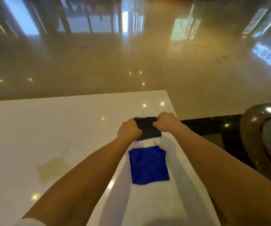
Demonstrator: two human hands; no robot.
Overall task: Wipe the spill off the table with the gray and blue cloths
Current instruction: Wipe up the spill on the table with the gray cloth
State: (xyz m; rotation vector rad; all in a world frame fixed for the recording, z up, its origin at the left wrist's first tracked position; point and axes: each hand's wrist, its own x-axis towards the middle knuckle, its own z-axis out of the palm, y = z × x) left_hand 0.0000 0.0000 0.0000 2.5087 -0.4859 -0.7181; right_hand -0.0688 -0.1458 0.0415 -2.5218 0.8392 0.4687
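A folded dark gray cloth [149,128] lies near the right edge of the glossy white table [33,121]. My left hand [129,130] grips its left side and my right hand [165,121] grips its far right corner. Just nearer to me a folded blue cloth [148,165] lies flat on the table between my forearms, touched by neither hand. A pale yellowish spill [53,168] spreads on the table to the left of my left forearm.
The table's right edge runs diagonally past my right arm. A shiny dark rounded chair back [262,141] stands to the right of the table. Beyond the far edge lies polished beige floor [131,54] with reflections.
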